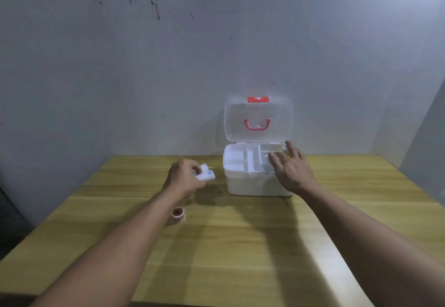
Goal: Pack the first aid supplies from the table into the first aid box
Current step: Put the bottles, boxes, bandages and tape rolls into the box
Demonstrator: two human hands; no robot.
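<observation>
The white first aid box [250, 185] stands at the back of the wooden table, its clear lid [258, 119] raised upright with a red handle and a red cross latch. A white divided tray fills its top. My right hand [292, 168] lies over the tray's right compartments with fingers spread; something small and yellow shows under the fingertips. My left hand [184, 178] hovers left of the box, closed around a small white packet [206, 174] held above the table. A small roll of tape [178, 213] with a reddish core lies on the table below my left wrist.
The wooden table [240, 246] stretches toward me, with its front edge at the bottom of the view. A grey stained wall rises right behind the box. Dark floor lies off the table's left side.
</observation>
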